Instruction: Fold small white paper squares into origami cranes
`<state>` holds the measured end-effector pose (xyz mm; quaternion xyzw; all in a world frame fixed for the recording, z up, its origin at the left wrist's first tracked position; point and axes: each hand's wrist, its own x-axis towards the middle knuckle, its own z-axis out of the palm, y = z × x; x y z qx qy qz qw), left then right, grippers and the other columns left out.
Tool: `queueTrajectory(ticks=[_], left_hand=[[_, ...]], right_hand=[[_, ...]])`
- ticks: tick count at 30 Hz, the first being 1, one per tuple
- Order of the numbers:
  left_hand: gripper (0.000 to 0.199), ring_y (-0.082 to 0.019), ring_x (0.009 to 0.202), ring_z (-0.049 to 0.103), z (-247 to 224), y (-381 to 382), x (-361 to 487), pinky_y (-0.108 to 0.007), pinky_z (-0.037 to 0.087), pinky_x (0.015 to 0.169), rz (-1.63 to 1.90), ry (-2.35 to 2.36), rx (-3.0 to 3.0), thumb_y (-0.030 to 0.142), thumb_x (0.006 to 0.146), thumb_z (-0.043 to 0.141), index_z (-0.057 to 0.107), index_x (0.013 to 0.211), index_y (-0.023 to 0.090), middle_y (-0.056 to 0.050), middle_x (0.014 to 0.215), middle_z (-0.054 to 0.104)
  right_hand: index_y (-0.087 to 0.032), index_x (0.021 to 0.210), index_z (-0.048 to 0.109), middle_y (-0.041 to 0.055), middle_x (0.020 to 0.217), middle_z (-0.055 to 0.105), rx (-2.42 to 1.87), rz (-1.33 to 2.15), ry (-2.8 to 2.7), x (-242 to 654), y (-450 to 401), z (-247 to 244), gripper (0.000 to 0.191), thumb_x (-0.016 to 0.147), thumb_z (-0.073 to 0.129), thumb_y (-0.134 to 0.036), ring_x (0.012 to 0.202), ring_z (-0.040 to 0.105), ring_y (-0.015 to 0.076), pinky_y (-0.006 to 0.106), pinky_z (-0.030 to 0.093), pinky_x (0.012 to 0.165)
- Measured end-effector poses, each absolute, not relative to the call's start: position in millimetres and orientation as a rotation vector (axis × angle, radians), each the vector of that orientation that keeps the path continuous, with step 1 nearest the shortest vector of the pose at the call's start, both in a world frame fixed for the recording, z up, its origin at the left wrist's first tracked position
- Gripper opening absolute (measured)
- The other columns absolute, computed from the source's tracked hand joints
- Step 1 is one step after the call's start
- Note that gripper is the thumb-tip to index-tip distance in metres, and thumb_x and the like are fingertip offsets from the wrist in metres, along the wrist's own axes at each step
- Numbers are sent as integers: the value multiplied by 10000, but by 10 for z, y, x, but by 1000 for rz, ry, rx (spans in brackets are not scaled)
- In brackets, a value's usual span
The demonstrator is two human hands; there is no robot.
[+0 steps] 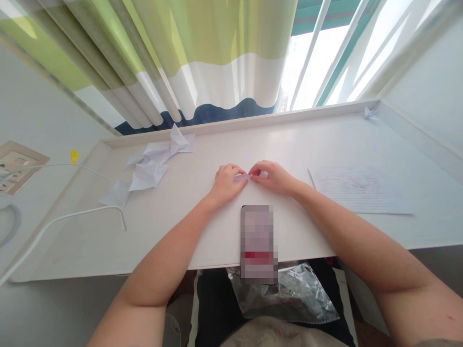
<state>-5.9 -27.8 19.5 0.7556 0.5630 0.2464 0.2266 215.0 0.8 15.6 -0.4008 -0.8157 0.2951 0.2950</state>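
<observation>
A small folded piece of white paper (241, 178) is pinched between my two hands over the middle of the white desk (202, 231). My left hand (228, 182) grips its left part, the fingers curled and mostly covering it. With thumb and forefinger together, my right hand (271, 177) pinches its right end. Between us and the desk's front edge lies a phone (257, 236), its screen blurred out and its near end jutting past the edge. Most of the paper's shape is hidden by my fingers.
Several folded white paper pieces (150, 168) lie at the left back. Lined sheets (361, 190) rest at the right, and a small folded paper (370, 113) sits in the far right corner. White cables (72, 216) cross the left side. Clear plastic (289, 294) covers my lap.
</observation>
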Motion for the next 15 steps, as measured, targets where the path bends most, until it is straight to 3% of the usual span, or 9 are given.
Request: queueTrajectory(ticks=[5, 15], left_hand=[[228, -294, 1246, 621, 216, -275, -88, -487, 485, 1164, 699, 1554, 2170, 277, 959, 742, 721, 1184, 245, -73, 1249, 761], [244, -299, 1210, 629, 160, -202, -206, -512, 499, 1143, 703, 1480, 2296, 315, 1013, 697, 808, 1225, 269, -77, 1192, 777]], right_hand=[[-252, 973, 817, 97, 1072, 801, -1034, 560, -2292, 2140, 82, 106, 159, 978, 658, -241, 1056, 688, 298, 491, 511, 1022], [-255, 1171, 819, 110, 1144, 800, -1045, 524, -2325, 2117, 62, 90, 226, 1035, 648, -314, 1090, 681, 303, 502, 488, 1032]])
